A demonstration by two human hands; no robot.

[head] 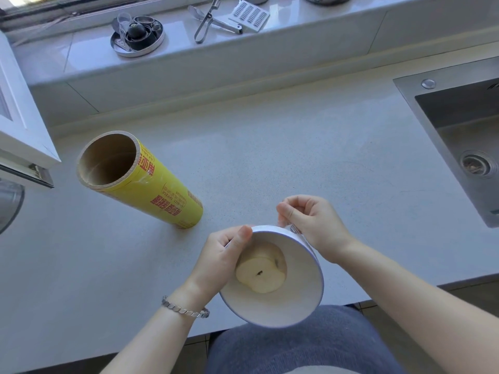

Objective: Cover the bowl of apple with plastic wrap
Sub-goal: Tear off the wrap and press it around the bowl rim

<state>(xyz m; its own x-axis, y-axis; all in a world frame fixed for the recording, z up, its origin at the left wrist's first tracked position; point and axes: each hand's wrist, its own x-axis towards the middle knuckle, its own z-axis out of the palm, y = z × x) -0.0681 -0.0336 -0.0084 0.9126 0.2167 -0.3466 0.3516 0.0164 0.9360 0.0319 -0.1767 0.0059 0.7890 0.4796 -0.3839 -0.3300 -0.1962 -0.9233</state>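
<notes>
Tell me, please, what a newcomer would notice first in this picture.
First comes the white bowl with pale apple slices, held at the near edge of the counter. The left hand grips its left rim, and the right hand pinches what looks like clear wrap at the far rim. Next comes the tall yellow roll, standing on end on the counter to the left. The steel sink lies at the far right.

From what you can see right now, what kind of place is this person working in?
Most likely a home kitchen. A steel sink is set into the pale countertop, a metal grater lies on the window ledge behind, and a yellow roll of plastic wrap sits on the countertop.
</notes>
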